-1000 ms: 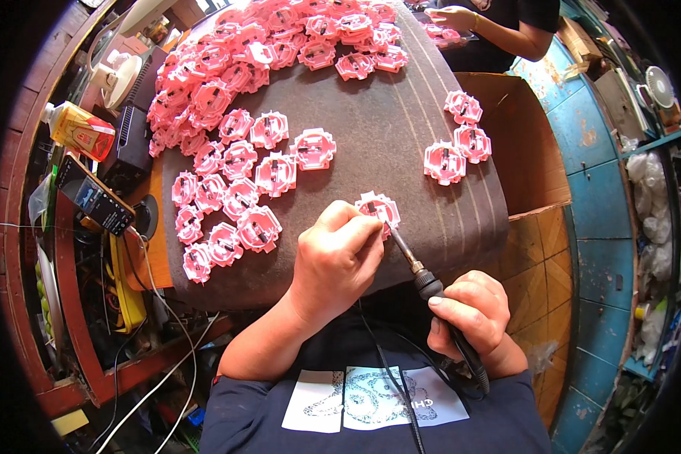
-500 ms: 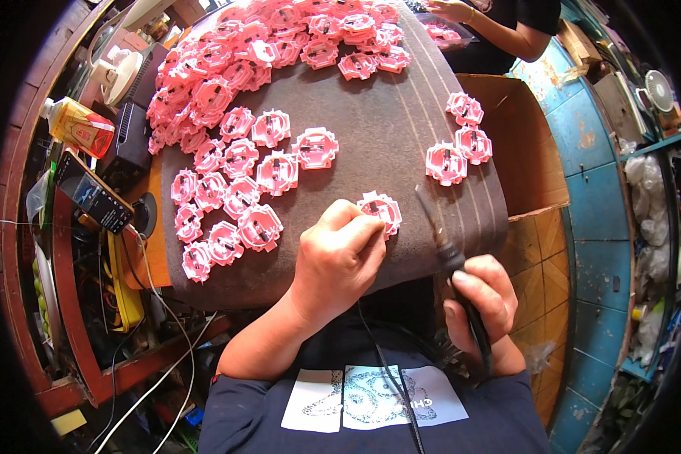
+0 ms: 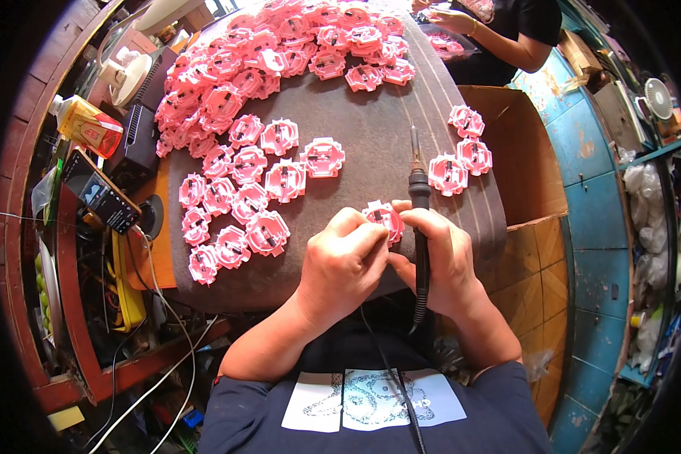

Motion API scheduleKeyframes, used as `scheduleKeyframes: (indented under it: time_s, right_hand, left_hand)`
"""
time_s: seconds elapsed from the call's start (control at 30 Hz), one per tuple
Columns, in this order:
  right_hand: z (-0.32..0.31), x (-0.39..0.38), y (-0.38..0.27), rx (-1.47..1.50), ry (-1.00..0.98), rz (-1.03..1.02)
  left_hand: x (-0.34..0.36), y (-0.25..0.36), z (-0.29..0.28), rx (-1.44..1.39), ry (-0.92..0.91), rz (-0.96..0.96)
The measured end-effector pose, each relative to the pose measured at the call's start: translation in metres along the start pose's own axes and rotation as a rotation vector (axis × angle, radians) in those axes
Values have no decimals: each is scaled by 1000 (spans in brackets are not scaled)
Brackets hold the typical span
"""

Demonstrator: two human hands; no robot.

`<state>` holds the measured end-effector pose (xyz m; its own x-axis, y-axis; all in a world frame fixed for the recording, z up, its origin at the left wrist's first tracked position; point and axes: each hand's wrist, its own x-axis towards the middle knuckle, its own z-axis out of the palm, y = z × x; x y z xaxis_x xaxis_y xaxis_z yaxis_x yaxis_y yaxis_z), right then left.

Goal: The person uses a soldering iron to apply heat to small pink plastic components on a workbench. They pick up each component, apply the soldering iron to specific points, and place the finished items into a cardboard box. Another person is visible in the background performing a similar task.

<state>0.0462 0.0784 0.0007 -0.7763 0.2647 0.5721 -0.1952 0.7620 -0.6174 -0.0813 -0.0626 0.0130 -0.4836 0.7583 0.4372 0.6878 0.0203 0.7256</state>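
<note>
A pink plastic housing (image 3: 384, 216) lies close to the table's near edge, between my hands. My left hand (image 3: 339, 256) is closed in a pinch against its near left side; whatever the fingertips hold is hidden. My right hand (image 3: 450, 257) grips a soldering iron (image 3: 419, 198) with a black handle, its metal tip pointing away from me. The thumb and forefinger of that hand reach the right side of the housing. Several similar pink housings (image 3: 286, 180) with small dark parts inside sit to the left, and 3 more (image 3: 448, 175) to the right.
A large heap of pink housings (image 3: 227, 76) covers the far left of the dark table mat (image 3: 378, 121). An open cardboard box (image 3: 537, 159) stands at the right. At left are a phone (image 3: 102, 189), a bottle (image 3: 87, 127) and cables. Another person's arm (image 3: 499, 38) is at the far right.
My right hand has moved left and up to the pink housing, bringing the soldering iron along, its tip now farther away from me. My left hand has stayed nearly in place, still pinched.
</note>
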Motion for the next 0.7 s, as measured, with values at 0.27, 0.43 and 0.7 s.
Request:
scheduleKeyframes:
  time_s: [0.27, 0.43, 0.7]
  right_hand:
    - [4, 1, 4, -2, 14, 14]
    - [7, 5, 1, 8, 74, -2]
    - [6, -1, 5, -9, 49, 13]
  left_hand:
    - [-1, -1, 0, -7, -3, 1]
    - [-1, 1, -1, -6, -13, -19]
    - [0, 1, -1, 5, -3, 9]
